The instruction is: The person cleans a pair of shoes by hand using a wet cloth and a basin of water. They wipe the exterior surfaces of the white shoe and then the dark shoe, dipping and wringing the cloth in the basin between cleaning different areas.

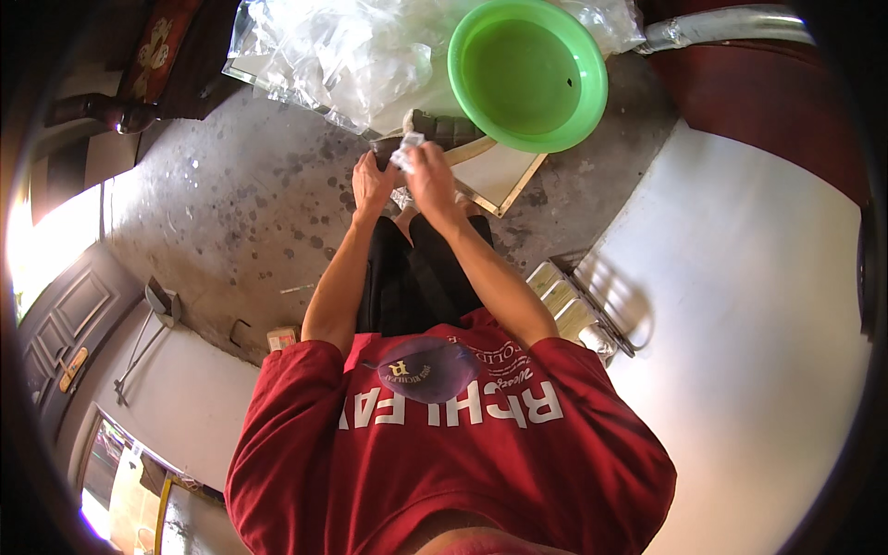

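My left hand (372, 184) grips one end of a dark brown quilted boot or shoe (451, 130) with a pale sole and trim. Between the fingers of my right hand (431, 179) is a crumpled white wipe or cloth (406, 151), held against the same end of the footwear. Part of that end is hidden by the fingers and the wipe. Just beyond and to the right stands a round green plastic basin (458, 69) of liquid, with a small dark speck in it.
Clear plastic bags (333, 55) lie heaped on a pale board (510, 173) with a metal-coloured edge. A slatted stool or rack (565, 298) stands by the white wall at right. A long-handled dustpan (163, 302) leans at left. Dark spots mark the concrete floor (277, 187).
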{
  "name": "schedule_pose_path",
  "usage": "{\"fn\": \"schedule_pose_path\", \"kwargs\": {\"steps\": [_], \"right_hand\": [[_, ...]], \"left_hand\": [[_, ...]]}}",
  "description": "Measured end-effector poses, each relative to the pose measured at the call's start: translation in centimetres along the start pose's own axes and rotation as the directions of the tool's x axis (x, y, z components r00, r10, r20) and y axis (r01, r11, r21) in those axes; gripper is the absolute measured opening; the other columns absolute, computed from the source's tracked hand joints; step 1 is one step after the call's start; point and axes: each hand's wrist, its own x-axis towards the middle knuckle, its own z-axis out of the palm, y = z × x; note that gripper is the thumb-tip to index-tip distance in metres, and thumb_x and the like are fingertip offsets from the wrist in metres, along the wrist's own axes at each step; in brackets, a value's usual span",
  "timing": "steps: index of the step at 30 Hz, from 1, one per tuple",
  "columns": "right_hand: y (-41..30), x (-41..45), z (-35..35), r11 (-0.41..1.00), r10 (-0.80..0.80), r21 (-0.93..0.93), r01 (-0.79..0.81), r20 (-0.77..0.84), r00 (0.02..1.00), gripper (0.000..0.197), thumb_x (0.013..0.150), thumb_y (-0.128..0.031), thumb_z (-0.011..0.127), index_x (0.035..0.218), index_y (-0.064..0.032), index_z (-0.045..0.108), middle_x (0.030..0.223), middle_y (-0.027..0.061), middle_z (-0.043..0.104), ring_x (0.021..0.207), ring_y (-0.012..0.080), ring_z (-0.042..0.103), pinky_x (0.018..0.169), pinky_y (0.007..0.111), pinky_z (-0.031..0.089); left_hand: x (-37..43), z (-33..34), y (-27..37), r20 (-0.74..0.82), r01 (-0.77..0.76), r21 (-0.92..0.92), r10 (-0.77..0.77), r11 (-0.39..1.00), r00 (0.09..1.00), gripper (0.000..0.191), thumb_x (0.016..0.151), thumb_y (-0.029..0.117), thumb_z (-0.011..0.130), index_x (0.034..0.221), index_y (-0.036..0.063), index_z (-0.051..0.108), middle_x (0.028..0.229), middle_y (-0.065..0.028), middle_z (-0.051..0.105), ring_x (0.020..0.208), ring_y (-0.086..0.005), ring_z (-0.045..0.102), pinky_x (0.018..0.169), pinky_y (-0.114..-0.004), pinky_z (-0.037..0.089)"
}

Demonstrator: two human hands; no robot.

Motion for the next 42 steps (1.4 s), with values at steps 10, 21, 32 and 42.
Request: {"fn": "schedule_pose_path", "kwargs": {"steps": [10, 21, 32, 42], "right_hand": [[4.8, -0.8, -5.3, 0.978, 0.043, -0.202, -0.043, -0.007, 0.999, 0.039, 0.074, -0.006, 0.069, 0.111, -0.0049, 0.056, 0.093, 0.0118, 0.053, 0.083, 0.0305, 0.059, 0.070, 0.039, 0.051], [0.3, -2.9, 0.8, 0.993, 0.023, -0.119, -0.016, 0.056, 0.998, 0.023, 0.081, -0.003, 0.057, 0.104, -0.0034, 0.056, 0.094, 0.0147, 0.055, 0.083, 0.0333, 0.059, 0.070, 0.041, 0.050], [4.6, -0.1, -5.4, 0.982, 0.004, -0.188, -0.003, 0.005, 1.000, 0.031, 0.071, -0.002, 0.070, 0.099, -0.0026, 0.056, 0.090, 0.0114, 0.057, 0.079, 0.0304, 0.061, 0.068, 0.039, 0.052], [-0.4, -3.2, 1.4, 0.997, 0.059, -0.058, -0.056, 0.051, 0.997, 0.023, 0.077, -0.001, 0.060, 0.099, -0.0016, 0.054, 0.097, 0.0168, 0.055, 0.083, 0.0351, 0.059, 0.071, 0.042, 0.050]], "left_hand": [[-0.9, -0.7, 0.0, 0.060, 0.096, -0.064, -0.092, 0.993, 0.994, 0.050, 0.079, 0.044, 0.068, 0.078, -0.0055, 0.062, 0.079, -0.0223, 0.064, 0.077, -0.0376, 0.063, 0.068, -0.043, 0.048], [-0.5, 0.4, -0.3, 0.027, 0.104, 0.147, -0.109, 0.984, 0.994, 0.053, 0.080, 0.048, 0.066, 0.077, -0.0053, 0.063, 0.079, -0.0240, 0.064, 0.079, -0.0396, 0.064, 0.070, -0.044, 0.049], [-0.2, -1.0, -0.1, 0.126, 0.176, 0.088, -0.186, 0.980, 0.974, 0.060, 0.080, 0.054, 0.062, 0.078, -0.0054, 0.065, 0.077, -0.0259, 0.064, 0.079, -0.0404, 0.064, 0.072, -0.045, 0.049], [-0.2, 0.5, -1.7, 0.055, 0.108, 0.231, -0.124, 0.967, 0.991, 0.060, 0.080, 0.055, 0.062, 0.079, -0.0052, 0.065, 0.080, -0.0284, 0.063, 0.081, -0.0439, 0.063, 0.073, -0.048, 0.049]]}}
